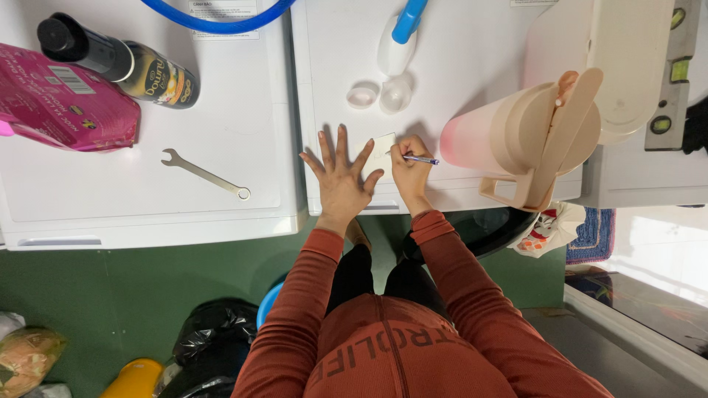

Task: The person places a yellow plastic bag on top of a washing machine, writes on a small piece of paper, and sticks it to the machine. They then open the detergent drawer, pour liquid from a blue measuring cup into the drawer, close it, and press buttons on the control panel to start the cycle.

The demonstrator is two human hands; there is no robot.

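A small white paper slip is seen lying flat on the white desk, close to the desk's front edge and between the two hands. The slip is pale, roughly square, and hardly set off from the surface beneath it; any marks on it cannot be made out. The left hand is laid flat with the fingers spread wide, its fingertips touching the slip's left side. The right hand is closed around a pen, whose tip is set at the slip's right edge. Bare surface is left above the slip, up to two small white caps and a white bottle with a blue top. To the right, room is narrowed by a pink-and-beige jug lying on its side. A seam separates this top from a second white surface on the left, where a wrench lies well apart.
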